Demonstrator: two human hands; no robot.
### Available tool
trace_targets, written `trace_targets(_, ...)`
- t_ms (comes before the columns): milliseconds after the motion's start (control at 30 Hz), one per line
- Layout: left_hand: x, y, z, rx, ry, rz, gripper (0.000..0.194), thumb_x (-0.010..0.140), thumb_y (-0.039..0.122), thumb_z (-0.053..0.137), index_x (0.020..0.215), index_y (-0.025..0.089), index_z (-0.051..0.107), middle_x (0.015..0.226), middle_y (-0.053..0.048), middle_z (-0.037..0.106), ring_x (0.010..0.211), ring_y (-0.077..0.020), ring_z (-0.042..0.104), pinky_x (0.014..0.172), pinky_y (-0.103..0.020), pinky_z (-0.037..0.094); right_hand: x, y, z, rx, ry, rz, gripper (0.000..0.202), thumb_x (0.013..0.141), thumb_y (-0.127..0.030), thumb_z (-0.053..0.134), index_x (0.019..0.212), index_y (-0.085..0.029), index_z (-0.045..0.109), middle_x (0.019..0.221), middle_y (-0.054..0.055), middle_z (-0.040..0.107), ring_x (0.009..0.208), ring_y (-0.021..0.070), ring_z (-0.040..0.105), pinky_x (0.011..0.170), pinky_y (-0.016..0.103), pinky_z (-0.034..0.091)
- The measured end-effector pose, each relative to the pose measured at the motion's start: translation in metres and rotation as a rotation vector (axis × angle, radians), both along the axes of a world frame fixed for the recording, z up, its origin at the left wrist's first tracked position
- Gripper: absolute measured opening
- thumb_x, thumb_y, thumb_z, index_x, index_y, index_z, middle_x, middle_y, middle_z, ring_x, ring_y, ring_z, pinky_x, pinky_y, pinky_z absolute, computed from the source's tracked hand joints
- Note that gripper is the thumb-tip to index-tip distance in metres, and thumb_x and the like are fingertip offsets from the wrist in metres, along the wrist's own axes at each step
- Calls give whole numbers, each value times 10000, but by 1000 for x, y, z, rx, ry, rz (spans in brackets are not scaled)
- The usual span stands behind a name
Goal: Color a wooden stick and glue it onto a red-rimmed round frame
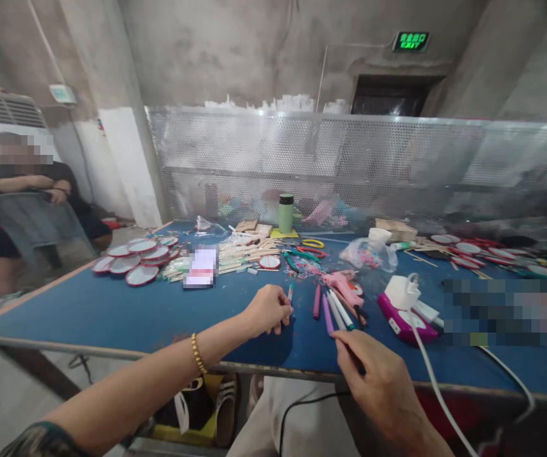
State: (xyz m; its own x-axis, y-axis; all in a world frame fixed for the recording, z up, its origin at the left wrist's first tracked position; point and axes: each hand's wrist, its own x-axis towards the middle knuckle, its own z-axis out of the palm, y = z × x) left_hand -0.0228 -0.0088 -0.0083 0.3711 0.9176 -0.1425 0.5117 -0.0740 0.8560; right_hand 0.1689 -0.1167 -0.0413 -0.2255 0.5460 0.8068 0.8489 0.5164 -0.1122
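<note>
My left hand [271, 309], with a gold bead bracelet [198, 353] on its wrist, pinches a small marker [291, 293] with a green tip, near the table's front. To the right, the fingers of my right hand [373, 365] are closed at the near end of a purple marker [327, 315]. Two white markers [340, 309] lie beside that one, and a dark pink marker [316, 301] lies between my hands. Behind the markers rests a pink glue gun [344, 287].
Round red-rimmed discs [141, 274] and a phone [201, 266] lie left, with sticks behind. A green bottle [285, 214] stands at the back. At right are a pink-and-white power strip [407, 317] and its cable. A person [30, 184] sits far left.
</note>
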Motion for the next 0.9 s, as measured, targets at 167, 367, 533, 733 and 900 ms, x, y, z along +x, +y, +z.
trace_targets(167, -2, 5, 6, 28, 107, -45, 83, 785, 139, 542, 730, 173, 490, 468, 50, 560, 295, -73, 441, 295, -144, 290, 11, -33, -10, 92, -10, -4, 146, 945, -137, 510, 998, -168, 643, 679, 19, 648, 598, 143, 617, 609, 265, 488)
trace_targets(367, -3, 5, 15, -23, 164, -105, 93, 799, 147, 529, 755, 189, 458, 436, 53, 554, 289, -91, 448, 304, -150, 308, 23, -38, -8, 125, -77, -153, 167, 965, -170, 478, 977, -172, 644, 679, 30, 645, 602, 151, 613, 583, 274, 454)
trace_targets(533, -6, 5, 17, -70, 119, -149, 97, 769, 148, 545, 774, 191, 459, 452, 57, 569, 289, -84, 435, 310, -147, 304, 25, -7, 7, 142, -136, -264, 232, 978, -170, 432, 913, -173, 655, 632, 15, 602, 580, 134, 576, 590, 256, 415)
trace_targets(733, -13, 4, 23, -54, 155, -204, 87, 778, 203, 552, 840, 189, 492, 466, 51, 578, 282, -83, 405, 322, -152, 274, 25, 65, 38, -98, -332, -538, 226, 934, -204, 483, 799, -147, 656, 764, 104, 656, 759, 229, 623, 616, 295, 409)
trace_targets(900, -38, -2, 29, 176, 318, -229, 140, 858, 248, 503, 975, 189, 552, 536, 29, 593, 383, -128, 490, 430, -215, 369, 23, 94, 44, -411, -399, -678, 306, 943, -328, 511, 938, -83, 695, 906, 193, 705, 899, 303, 660, 708, 349, 465)
